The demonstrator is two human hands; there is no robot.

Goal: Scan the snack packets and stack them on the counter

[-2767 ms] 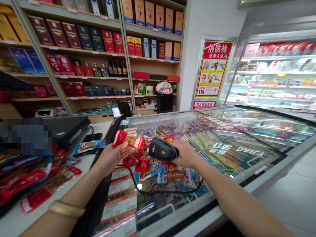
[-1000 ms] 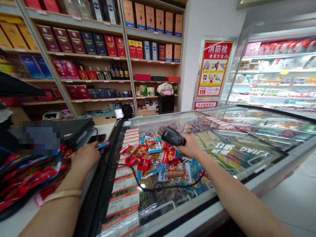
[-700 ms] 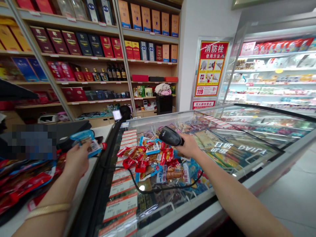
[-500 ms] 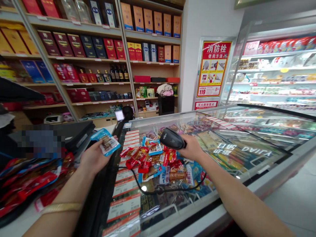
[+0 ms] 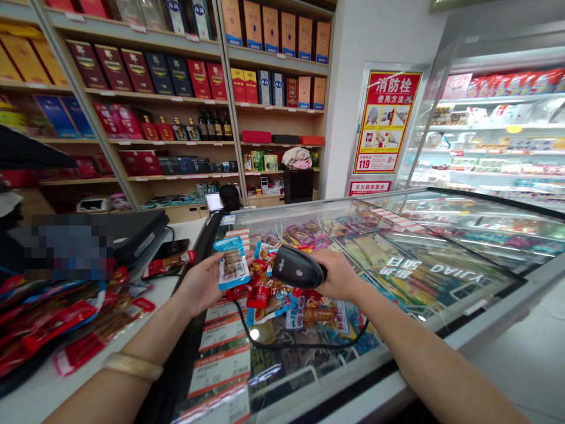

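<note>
Where the left hand (image 5: 200, 288) grips, head view: a flat packet (image 5: 233, 265), clear film with a bright blue border and slim brown sticks inside; the fingers are closed on it from the left and from behind, face up.
Scanner (image 5: 295, 269): smooth black plastic with a blunt, rounded head, clasped in the right hand (image 5: 339, 275) and pointing left toward the packet, just beside it.
Pile (image 5: 267, 299): glossy, crinkled red and blue packs between the two grips, partly hidden by the scanner.
Cord (image 5: 304, 345): thin, black, curving in a loose loop on the near side of both grips.
Freezer (image 5: 379, 386): clear, flat glass top in a pale frame, beneath the pile and stretching away beyond the right grip.
Tags (image 5: 220, 368): flat white cards with orange bands, nearer than the left grip.
Bracelet (image 5: 132, 366): broad, gold-coloured, finely textured, behind the left grip.
Heap (image 5: 57, 321): shiny, wrinkled packs well left of the left grip, on a smooth white counter (image 5: 132, 347).
Shelves (image 5: 273, 107): pale, wood-like boards with square-edged cartons, well beyond both grips.
</note>
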